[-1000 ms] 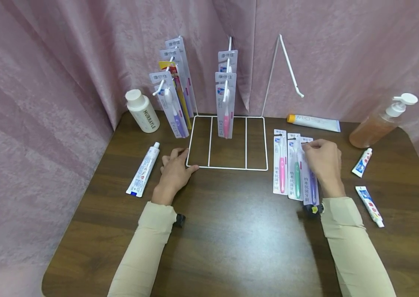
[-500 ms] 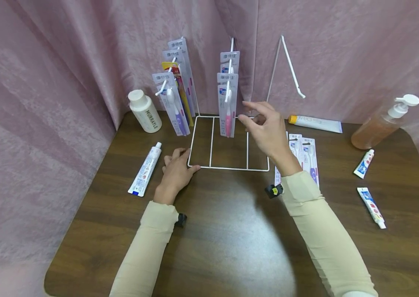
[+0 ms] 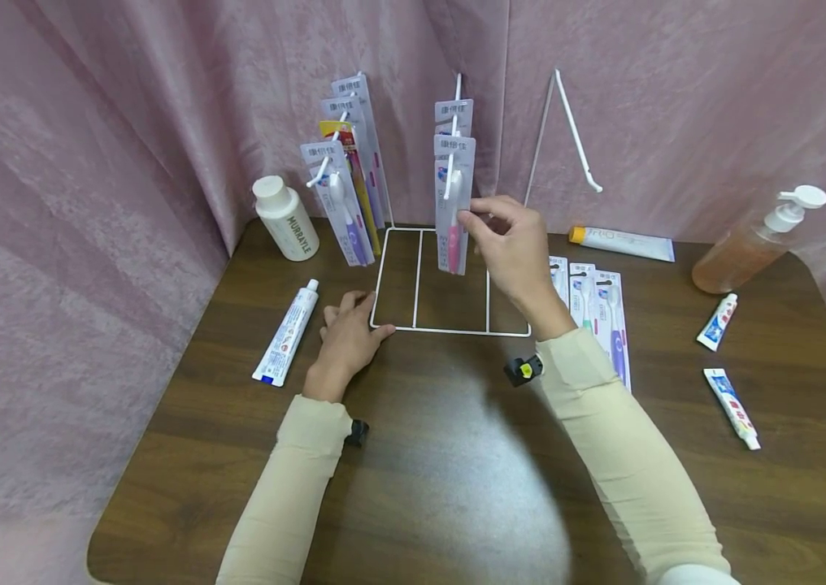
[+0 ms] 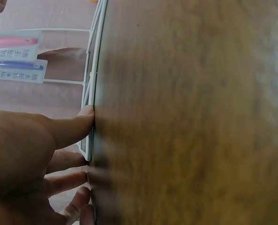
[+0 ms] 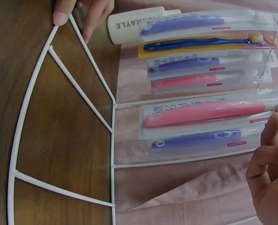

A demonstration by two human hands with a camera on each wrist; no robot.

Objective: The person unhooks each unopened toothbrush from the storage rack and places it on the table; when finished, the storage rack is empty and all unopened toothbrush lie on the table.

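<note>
My right hand (image 3: pixel 515 244) pinches the edge of a packaged pink toothbrush (image 3: pixel 453 236) that hangs from the middle hook of a white wire rack (image 3: pixel 449 331). In the right wrist view a packaged purple toothbrush (image 5: pixel 200 140) hangs behind it. My left hand (image 3: pixel 347 337) rests at the rack's front left corner. Its thumb (image 4: pixel 78 126) touches the front wire, while the other fingers lie spread on the table by the side wire. On the left hook hang several packaged toothbrushes (image 3: pixel 345 215), one with a yellow card. The right hook (image 3: pixel 576 134) is bare.
Packaged toothbrushes (image 3: pixel 612 325) lie right of the rack, partly behind the right forearm. A white bottle (image 3: pixel 289 223) and a toothpaste tube (image 3: pixel 286 333) stand and lie at left. At right are an orange-capped tube (image 3: pixel 625 242), a pump bottle (image 3: pixel 735 256) and small tubes (image 3: pixel 731 406).
My right hand has moved left from the packages on the table to the middle hook and pinched the pink toothbrush package, which has shifted slightly. My left hand has stayed put.
</note>
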